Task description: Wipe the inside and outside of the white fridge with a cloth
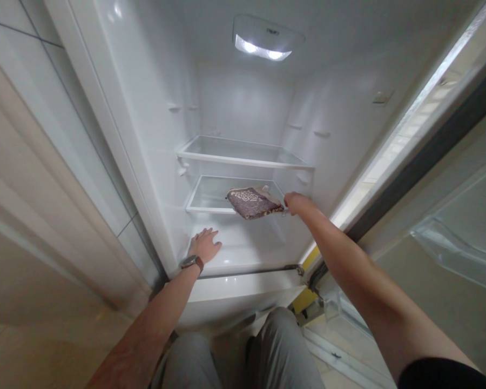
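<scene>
My right hand (295, 203) is closed at the right corner of a brown-and-beige patterned cloth (253, 203), which looks folded flat. The cloth is held out level inside an open fridge, in front of the lower glass shelf (210, 194). Lower and to the left, my left hand (204, 246) lies with its fingers spread on the white fridge floor (238, 246), near the left wall. A dark watch is on that wrist.
Above the lower shelf sits another glass shelf (243, 148). A lit lamp (263, 51) is on the ceiling. The fridge door (441, 216) stands open at the right, with clear door bins (457, 248). My knees (283, 346) are close to the fridge's front edge.
</scene>
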### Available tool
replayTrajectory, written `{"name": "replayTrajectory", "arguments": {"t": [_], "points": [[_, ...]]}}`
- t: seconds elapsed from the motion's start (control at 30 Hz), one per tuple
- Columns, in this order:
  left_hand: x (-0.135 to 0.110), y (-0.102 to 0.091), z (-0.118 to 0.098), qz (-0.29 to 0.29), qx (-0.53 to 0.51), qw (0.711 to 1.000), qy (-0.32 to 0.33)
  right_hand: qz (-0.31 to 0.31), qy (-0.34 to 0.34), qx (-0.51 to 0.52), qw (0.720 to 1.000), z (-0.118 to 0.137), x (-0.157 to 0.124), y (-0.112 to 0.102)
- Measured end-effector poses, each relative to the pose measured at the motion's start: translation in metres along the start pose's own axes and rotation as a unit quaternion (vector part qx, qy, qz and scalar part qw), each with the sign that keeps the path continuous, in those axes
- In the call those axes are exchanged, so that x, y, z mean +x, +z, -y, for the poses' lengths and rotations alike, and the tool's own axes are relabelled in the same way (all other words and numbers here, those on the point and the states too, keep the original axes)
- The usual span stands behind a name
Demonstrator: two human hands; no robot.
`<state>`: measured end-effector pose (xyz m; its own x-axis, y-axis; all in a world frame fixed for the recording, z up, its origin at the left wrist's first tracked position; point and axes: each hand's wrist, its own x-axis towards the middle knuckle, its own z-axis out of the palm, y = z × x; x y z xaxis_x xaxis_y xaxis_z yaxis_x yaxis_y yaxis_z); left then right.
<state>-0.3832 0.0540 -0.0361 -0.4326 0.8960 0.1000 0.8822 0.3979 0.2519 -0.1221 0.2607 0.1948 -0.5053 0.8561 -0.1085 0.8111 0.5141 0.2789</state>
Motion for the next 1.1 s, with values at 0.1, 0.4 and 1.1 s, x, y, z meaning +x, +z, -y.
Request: {"name": "replayTrajectory", "arguments": {"t": [0.1,0.4,1.1], "points": [[-0.001,-0.001,-0.001,-0.001,-0.002,1.0,0.001,-0.022,-0.003,-0.011,1.0,0.005,-0.006,0.006],[0.0,0.002,0.0,-0.006,-0.007,1.0,0.001,-0.051,-0.025,-0.025,0.998,-0.001,-0.007,0.009],[-0.002,0.0,-0.003,-0.007,-0.013,1.0,-0.003,-0.019,0.03,0.045,0.998,-0.007,0.026,0.013]]}}
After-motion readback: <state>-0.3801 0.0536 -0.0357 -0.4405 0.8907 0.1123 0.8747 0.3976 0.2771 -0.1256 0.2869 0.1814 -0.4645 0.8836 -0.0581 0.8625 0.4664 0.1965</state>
